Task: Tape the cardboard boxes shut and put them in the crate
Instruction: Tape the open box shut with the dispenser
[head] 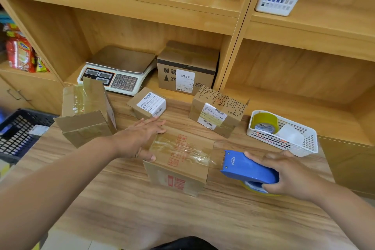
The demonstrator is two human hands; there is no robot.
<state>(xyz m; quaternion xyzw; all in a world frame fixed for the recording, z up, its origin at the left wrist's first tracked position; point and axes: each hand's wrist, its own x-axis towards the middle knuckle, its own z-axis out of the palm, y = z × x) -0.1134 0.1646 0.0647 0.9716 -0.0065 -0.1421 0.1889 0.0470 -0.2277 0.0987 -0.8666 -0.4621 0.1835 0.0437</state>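
A cardboard box with red print point(178, 160) lies in the middle of the wooden table point(121, 205). My left hand point(140, 138) presses flat on its left top edge with straight fingers. My right hand point(288, 174) grips a blue tape dispenser point(247, 168) just right of the box; clear tape stretches from it across the box top. Three more boxes stand behind: a tall one with open flaps point(87, 113) at the left, a small labelled one point(149, 103), and a printed one point(218, 113). The black crate point(18, 130) sits off the table's left edge.
A white basket point(284, 134) with a yellow tape roll point(264, 122) sits at the table's right. On the shelf behind stand a weighing scale point(117, 71) and a larger taped box point(187, 67). Snack packets point(20, 53) fill the left shelf.
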